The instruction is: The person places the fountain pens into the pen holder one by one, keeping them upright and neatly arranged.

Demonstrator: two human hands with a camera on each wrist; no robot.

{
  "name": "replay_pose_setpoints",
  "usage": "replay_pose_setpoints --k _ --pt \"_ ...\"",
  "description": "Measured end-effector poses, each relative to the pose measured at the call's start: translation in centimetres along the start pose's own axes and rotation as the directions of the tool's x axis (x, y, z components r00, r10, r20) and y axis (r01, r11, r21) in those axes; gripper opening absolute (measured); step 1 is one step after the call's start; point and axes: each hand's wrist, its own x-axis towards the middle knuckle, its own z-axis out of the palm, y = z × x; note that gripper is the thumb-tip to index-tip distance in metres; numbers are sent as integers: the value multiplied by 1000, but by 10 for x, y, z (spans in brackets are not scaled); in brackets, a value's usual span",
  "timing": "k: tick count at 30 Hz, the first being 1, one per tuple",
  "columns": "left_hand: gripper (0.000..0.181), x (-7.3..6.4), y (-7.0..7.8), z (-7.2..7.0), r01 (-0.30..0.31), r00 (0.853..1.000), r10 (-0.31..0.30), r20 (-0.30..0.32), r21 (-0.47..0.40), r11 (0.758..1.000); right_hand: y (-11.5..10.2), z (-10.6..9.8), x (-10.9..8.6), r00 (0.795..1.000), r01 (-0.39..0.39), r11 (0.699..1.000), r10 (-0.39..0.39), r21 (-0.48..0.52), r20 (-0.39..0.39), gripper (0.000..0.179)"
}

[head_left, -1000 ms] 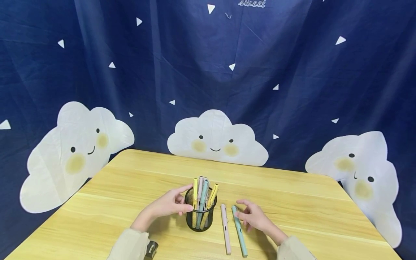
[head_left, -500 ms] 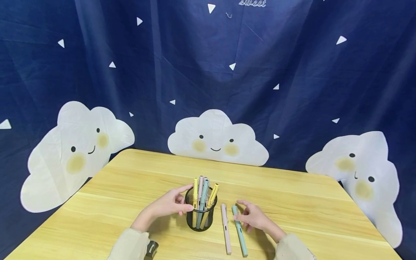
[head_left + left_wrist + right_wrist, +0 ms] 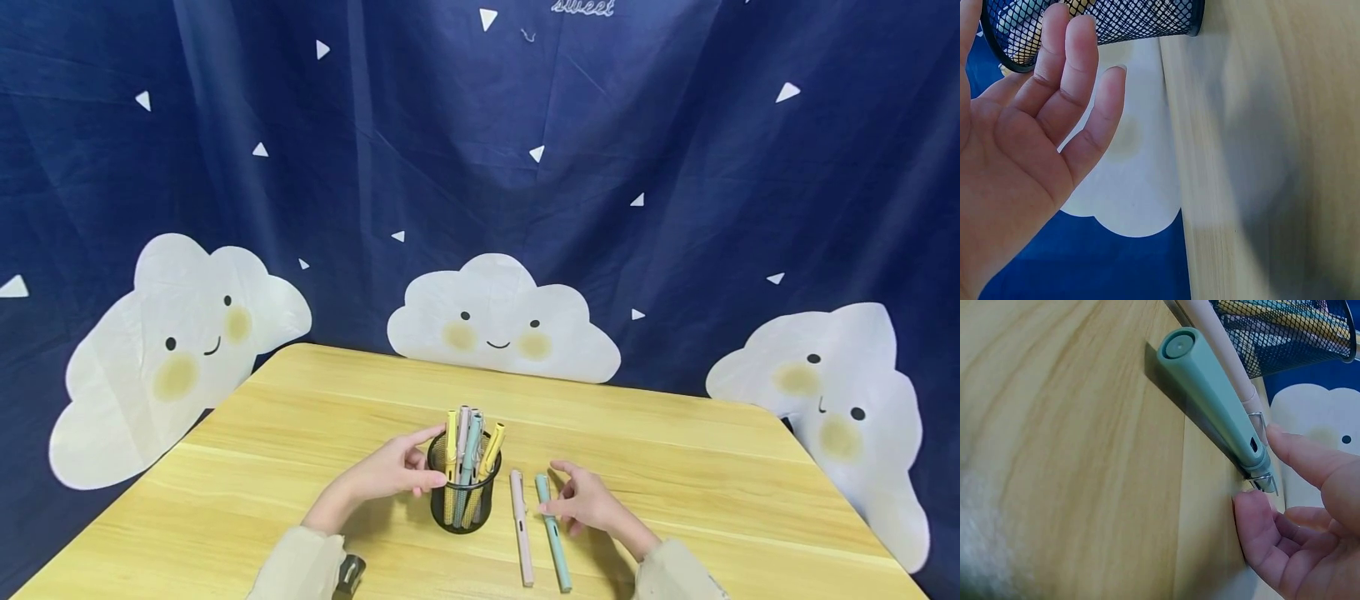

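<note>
A black mesh pen holder (image 3: 459,517) stands upright on the table, with several yellow, teal and pale pink pens (image 3: 470,450) inside. My left hand (image 3: 382,473) holds its left side, thumb at the front rim and index finger at the back; in the left wrist view the other fingers lie loosely beside the mesh. To the right, a pale pink pen (image 3: 521,533) and a teal pen (image 3: 557,546) lie roughly parallel. My right hand (image 3: 588,500) is over the teal pen's clip end, thumb on one side and fingers on the other, index finger extended, not closed round it.
The wood-grain table (image 3: 247,467) has a rounded far edge. Behind it hangs a dark blue curtain (image 3: 480,167) with cloud prints. A small black object (image 3: 349,575) shows beside the left sleeve.
My right thumb has shifted slightly left across the teal pen. The left hand, the pen holder and both loose pens stay put.
</note>
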Motion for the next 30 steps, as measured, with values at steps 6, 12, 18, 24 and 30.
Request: replay_pose_setpoints --k 6,12,18,24,30 --pt "80 0 1 0 6 1000 -6 0 -10 1000 -1 1 0 999 -21 1000 20 -14 -29 78" --pt "80 1 1 0 5 1000 -5 1 -5 1000 -4 4 0 998 -30 998 27 -52 -58 76" --pt "80 1 0 -1 4 1000 -4 5 4 1000 -4 6 1 995 -60 997 57 -38 -88 70" --pt "80 1 1 -1 1 1000 -1 4 5 1000 -1 7 1 988 -81 996 76 -27 -132 62" --pt "81 1 0 0 -8 1000 8 4 14 1000 -1 9 1 986 -74 997 70 -18 -152 59"
